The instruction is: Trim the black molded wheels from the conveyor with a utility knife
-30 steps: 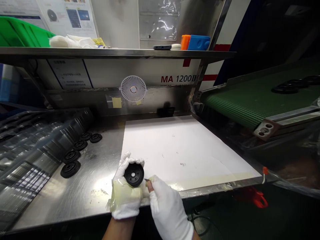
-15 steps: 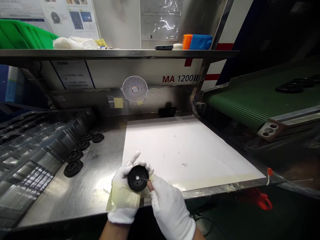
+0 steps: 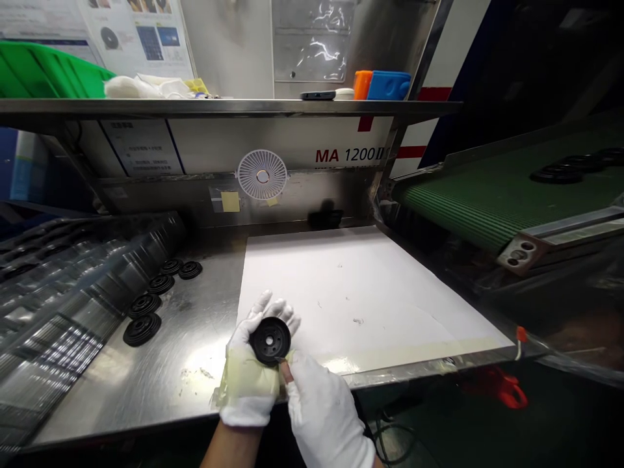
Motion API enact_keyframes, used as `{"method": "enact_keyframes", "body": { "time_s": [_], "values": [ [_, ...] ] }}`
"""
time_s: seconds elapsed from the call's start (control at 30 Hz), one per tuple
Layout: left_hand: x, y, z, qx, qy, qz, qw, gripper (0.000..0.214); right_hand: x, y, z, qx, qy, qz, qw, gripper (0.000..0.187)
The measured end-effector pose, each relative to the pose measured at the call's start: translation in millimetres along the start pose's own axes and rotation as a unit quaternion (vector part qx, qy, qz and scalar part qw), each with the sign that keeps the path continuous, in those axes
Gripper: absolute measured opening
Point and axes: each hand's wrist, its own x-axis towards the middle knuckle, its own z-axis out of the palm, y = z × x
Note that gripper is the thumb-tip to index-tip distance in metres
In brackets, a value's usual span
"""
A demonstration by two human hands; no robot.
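My left hand (image 3: 251, 374), in a white glove wrapped with yellowish tape, grips a round black disc (image 3: 270, 340) with small holes, held face up over the bench's front edge. My right hand (image 3: 322, 409), also white-gloved, pinches a small thin blade (image 3: 279, 359) whose tip touches the disc's lower rim. Both hands hover just left of the white sheet (image 3: 361, 292) on the steel bench (image 3: 185, 351).
Several black ribbed discs (image 3: 141, 328) lie in a row on the bench's left, beside a plastic-covered tray stack (image 3: 58, 292). A green conveyor (image 3: 487, 195) with black parts runs at right. A shelf (image 3: 219, 104) above holds a green bin, rags and blue and orange boxes.
The blade tip has moved from the disc's right edge down to its lower rim. My left hand has turned the disc slightly and shifted a little.
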Motion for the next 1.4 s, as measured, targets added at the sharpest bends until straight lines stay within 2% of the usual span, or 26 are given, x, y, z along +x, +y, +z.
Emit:
{"method": "enact_keyframes", "body": {
  "time_s": [0.07,0.1,0.2,0.33,0.47,0.53,0.6,0.67,0.8,1.0,1.1,1.23,1.3,1.4],
  "values": [
    [-1,3,-0.9,0.01,-0.02,-0.067,0.998,0.038,2,5,-4,0.015,0.003,0.009,1.0,0.022],
    [-2,3,-0.9,0.011,-0.027,-0.079,0.996,0.037,3,8,-5,0.027,0.001,0.016,1.0,0.022],
    [-2,0,1.1,0.001,-0.018,-0.057,0.998,0.025,4,12,-6,0.046,-0.01,0.032,0.998,0.021],
    [3,-9,5.6,-0.025,0.022,-0.029,0.999,0.013,-1,8,2,0.0,0.018,0.017,1.0,0.025],
    [4,-9,4.1,-0.028,0.025,0.019,0.999,0.016,-2,2,5,-0.014,0.018,0.003,1.0,0.023],
    [2,-4,-0.1,-0.011,0.008,-0.006,1.0,0.028,0,4,3,-0.009,0.018,-0.002,1.0,0.022],
    [-1,0,-5.1,0.001,-0.017,-0.063,0.998,0.038,2,8,0,0.004,0.018,-0.002,1.0,0.022],
    [-2,2,-8.9,0.001,-0.041,-0.087,0.995,0.039,3,13,-2,0.019,0.007,0.007,1.0,0.02],
    [1,-3,-8.6,0.004,-0.022,-0.055,0.998,0.026,-2,16,1,-0.003,-0.004,0.022,1.0,0.022],
    [1,-6,-1.9,-0.009,0.034,-0.008,0.999,0.017,-10,0,9,-0.019,0.008,0.004,1.0,0.024],
    [-2,0,-3.2,0.0,0.021,-0.012,1.0,0.028,-10,-2,8,-0.013,0.011,-0.005,1.0,0.024],
    [-4,5,-7.6,0.017,-0.046,-0.095,0.994,0.037,-7,7,4,-0.001,0.01,0.005,1.0,0.021],
    [-3,3,-8.2,0.005,-0.05,-0.087,0.995,0.03,-7,10,4,0.0,0.003,0.017,1.0,0.021],
    [0,-5,-7.0,-0.017,-0.013,-0.041,0.999,0.017,-8,7,5,-0.01,0.012,0.019,1.0,0.025]
  ]
}}
